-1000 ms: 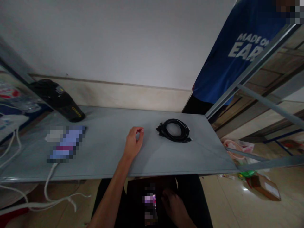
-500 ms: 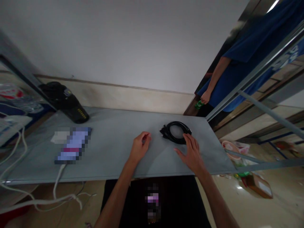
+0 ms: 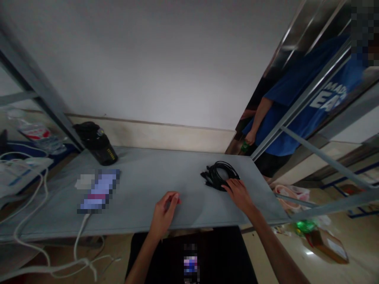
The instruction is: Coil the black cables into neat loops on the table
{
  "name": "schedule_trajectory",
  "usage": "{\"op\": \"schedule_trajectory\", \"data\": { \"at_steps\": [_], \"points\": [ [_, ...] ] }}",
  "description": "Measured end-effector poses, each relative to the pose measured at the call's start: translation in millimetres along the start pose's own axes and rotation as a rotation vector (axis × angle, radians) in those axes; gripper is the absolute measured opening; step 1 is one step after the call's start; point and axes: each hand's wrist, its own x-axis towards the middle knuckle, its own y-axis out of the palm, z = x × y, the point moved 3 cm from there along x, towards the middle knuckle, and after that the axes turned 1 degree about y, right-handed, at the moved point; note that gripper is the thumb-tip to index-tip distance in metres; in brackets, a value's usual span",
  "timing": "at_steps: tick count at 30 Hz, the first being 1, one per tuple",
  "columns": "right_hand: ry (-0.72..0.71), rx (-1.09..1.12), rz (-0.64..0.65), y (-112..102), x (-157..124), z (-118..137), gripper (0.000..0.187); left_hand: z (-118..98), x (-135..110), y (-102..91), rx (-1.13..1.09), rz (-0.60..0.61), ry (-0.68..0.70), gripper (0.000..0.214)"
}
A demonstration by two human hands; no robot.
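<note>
A black cable (image 3: 215,175), wound into a coil with its plugs at the left end, is on the grey tabletop (image 3: 142,173). My right hand (image 3: 238,194) grips the near right side of the coil, fingers over it and thumb at its near edge. To the left of the coil and apart from it, my left hand (image 3: 166,211) rests low over the table. Its fingers are curled in towards the thumb, and nothing shows in them.
A phone (image 3: 99,191) with a white cord lies on the left, a black bottle (image 3: 99,144) behind it. Metal posts (image 3: 284,126) flank the table. Beyond the right post stands a person in a blue shirt (image 3: 274,114). A cardboard box (image 3: 328,245) is on the floor.
My right hand has closed on the coiled cable, and the coil looks slightly tilted. My left hand has drawn back towards the table's front edge. The camera view has shifted.
</note>
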Motion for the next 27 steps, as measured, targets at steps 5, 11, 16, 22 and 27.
{"op": "schedule_trajectory", "data": {
  "at_steps": [5, 11, 16, 22, 27],
  "points": [
    [0.014, 0.091, -0.032, -14.2, 7.3, 1.6, 0.073, -3.9, 3.3, -1.4, -0.043, -0.06, -0.012, 0.057],
    [0.062, 0.356, -0.128, -47.6, 24.7, 9.6, 0.085, -11.4, 2.6, -1.6, -0.013, -0.094, -0.018, 0.061],
    [0.196, 0.681, -0.357, -128.2, 45.5, 12.5, 0.07, -13.4, 4.9, -0.6, 0.046, -0.12, -0.033, 0.063],
    [0.077, 1.143, -0.763, -250.3, 22.5, 53.7, 0.05, -16.3, 0.6, 5.2, 0.049, -0.116, -0.057, 0.075],
    [-0.03, 1.239, -0.846, -286.8, -25.1, 102.6, 0.042, -28.6, -45.2, 71.3, -0.193, 0.041, -0.206, 0.062]
  ]
}}
